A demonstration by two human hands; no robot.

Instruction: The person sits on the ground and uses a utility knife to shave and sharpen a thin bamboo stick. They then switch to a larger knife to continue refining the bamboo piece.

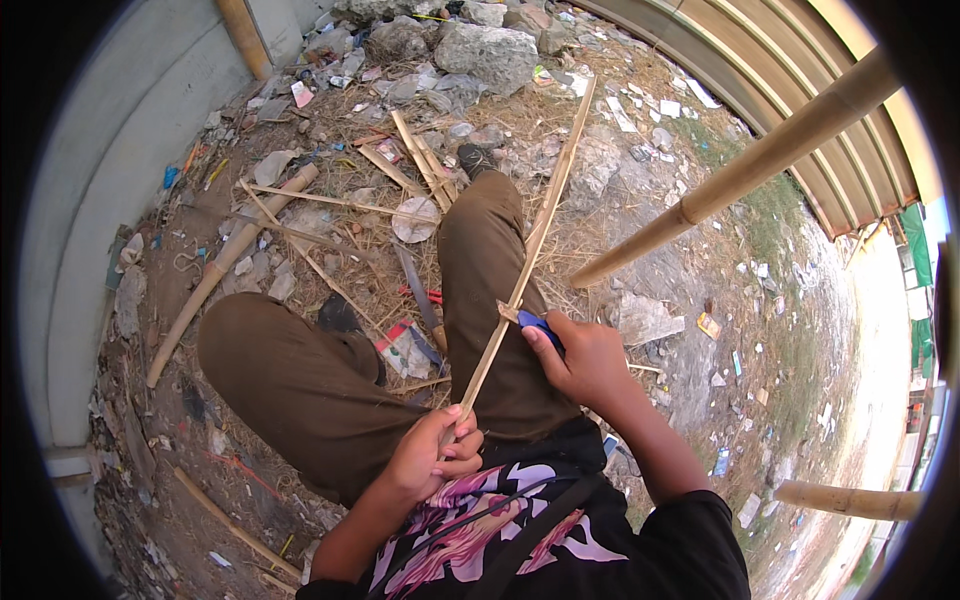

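Observation:
My left hand (432, 455) is closed around the near end of a long, narrow bamboo strip (545, 225), close to my lap. The strip slants away to the upper right, passing over my bent right leg. My right hand (580, 358) grips a blue-handled tool (537, 324) against the strip, about a third of the way along it. Where tool and strip meet, a small pale wooden piece (508, 311) sticks out sideways. The tool's working edge is hidden there. Between my legs lies a long-bladed knife (413, 283) on the ground.
A thick bamboo pole (690, 208) leans in from the right, with another pole (848, 500) lower down. Cut bamboo (225, 265) and thin strips (340, 197) lie left and ahead. Rocks (487, 57) and litter cover the ground. A grey wall (115, 215) stands left.

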